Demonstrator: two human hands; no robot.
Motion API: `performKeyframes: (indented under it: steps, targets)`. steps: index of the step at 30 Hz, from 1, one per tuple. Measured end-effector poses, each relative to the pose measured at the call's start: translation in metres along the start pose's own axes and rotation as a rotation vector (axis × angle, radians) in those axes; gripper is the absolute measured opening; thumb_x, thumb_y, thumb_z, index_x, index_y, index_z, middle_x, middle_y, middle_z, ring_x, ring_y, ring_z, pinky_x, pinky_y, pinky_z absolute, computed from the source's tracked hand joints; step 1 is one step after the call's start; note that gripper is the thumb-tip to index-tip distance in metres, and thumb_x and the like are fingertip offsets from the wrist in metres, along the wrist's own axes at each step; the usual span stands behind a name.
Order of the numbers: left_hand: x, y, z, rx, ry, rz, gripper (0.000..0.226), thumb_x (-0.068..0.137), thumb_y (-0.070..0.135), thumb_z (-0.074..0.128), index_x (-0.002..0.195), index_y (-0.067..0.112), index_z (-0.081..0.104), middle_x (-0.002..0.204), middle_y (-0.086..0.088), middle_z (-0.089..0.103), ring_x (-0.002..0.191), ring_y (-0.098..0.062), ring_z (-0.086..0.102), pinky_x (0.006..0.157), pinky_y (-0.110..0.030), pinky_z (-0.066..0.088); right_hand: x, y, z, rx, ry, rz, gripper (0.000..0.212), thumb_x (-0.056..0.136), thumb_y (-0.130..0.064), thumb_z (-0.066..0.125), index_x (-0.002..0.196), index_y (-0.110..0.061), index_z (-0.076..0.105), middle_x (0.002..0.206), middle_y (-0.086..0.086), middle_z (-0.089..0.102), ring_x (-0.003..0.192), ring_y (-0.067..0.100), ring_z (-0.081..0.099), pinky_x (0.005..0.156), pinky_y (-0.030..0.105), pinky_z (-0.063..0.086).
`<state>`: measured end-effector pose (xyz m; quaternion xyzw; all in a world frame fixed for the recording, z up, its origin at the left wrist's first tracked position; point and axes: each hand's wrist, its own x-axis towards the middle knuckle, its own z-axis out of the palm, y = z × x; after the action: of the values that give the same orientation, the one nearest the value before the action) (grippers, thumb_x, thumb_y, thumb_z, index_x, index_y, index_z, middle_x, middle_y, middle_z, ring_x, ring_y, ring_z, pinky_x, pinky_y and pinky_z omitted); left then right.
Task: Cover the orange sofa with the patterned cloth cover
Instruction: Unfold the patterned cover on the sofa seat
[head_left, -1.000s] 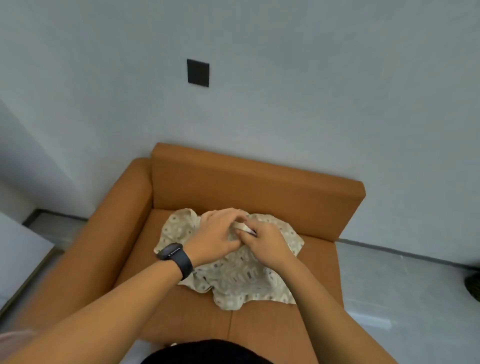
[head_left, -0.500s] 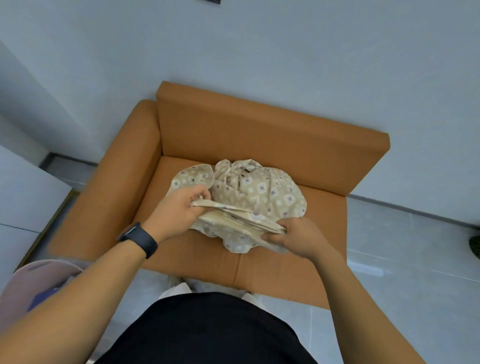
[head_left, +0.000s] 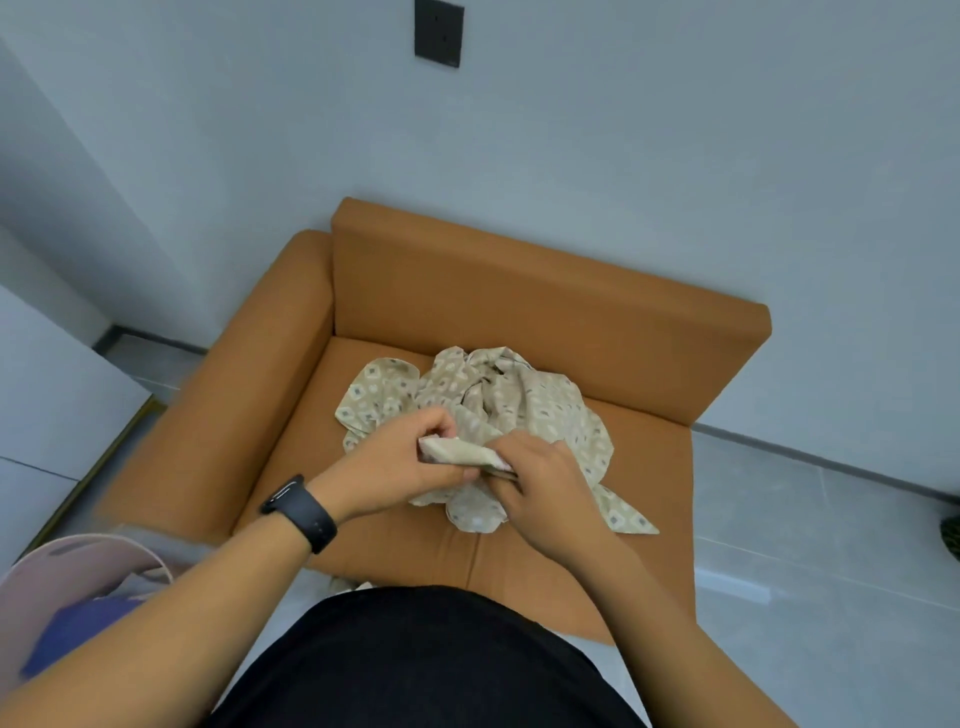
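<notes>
The orange sofa (head_left: 545, 291) stands against the grey wall, with one armrest on its left side. A beige patterned cloth cover (head_left: 519, 400) lies crumpled in a heap on the seat. My left hand (head_left: 395, 467), with a black watch on its wrist, pinches a folded edge of the cover above the seat's front half. My right hand (head_left: 540, 483) grips the same folded edge just to the right, so the two hands almost touch. A corner of the cover trails out to the right over the seat.
A pink basket (head_left: 78, 566) with purple cloth inside stands at the lower left beside the sofa's armrest. A white cabinet (head_left: 47, 415) stands at the left. A black wall plate (head_left: 439, 32) is above the sofa. Grey tiled floor (head_left: 831, 545) lies to the right.
My hands have come together on the folded edge, after holding it stretched apart half a second ago. The cloth heap is more bunched, with a corner now trailing right.
</notes>
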<state>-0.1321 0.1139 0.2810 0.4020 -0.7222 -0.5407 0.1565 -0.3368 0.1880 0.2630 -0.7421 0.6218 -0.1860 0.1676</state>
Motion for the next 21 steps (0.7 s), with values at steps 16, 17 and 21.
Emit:
performKeyframes:
  steps: [16, 17, 21]
  targets:
    - [-0.043, -0.017, -0.035, 0.005, -0.105, -0.095, 0.042, 0.087, 0.020, 0.075, 0.061, 0.026, 0.043, 0.061, 0.007, 0.040, 0.058, -0.008, 0.036, 0.060, -0.029, 0.029, 0.047, 0.048, -0.020, -0.005, -0.903, 0.275, 0.033, 0.095, -0.043, 0.057, 0.086, -0.012, 0.063, 0.078, -0.004, 0.055, 0.075, 0.014, 0.049, 0.071, 0.032, 0.039]
    - [-0.044, -0.018, -0.039, 0.018, -0.107, -0.114, 0.038, 0.087, 0.027, 0.075, 0.063, 0.025, 0.046, 0.062, 0.007, 0.042, 0.058, -0.009, 0.037, 0.061, -0.031, 0.029, 0.050, 0.048, -0.019, -0.064, -0.798, 0.232, 0.022, 0.096, -0.031, 0.057, 0.088, -0.011, 0.064, 0.081, -0.004, 0.058, 0.077, 0.016, 0.052, 0.070, 0.034, 0.043]
    - [-0.053, -0.016, -0.042, 0.164, -0.099, -0.208, 0.030, 0.083, 0.062, 0.070, 0.095, 0.036, 0.062, 0.069, 0.009, 0.051, 0.059, -0.009, 0.041, 0.060, -0.035, 0.033, 0.047, 0.018, -0.029, 0.018, -0.097, 0.061, 0.028, 0.085, -0.007, 0.051, 0.100, -0.023, 0.069, 0.097, -0.010, 0.065, 0.090, 0.012, 0.057, 0.066, 0.035, 0.049]
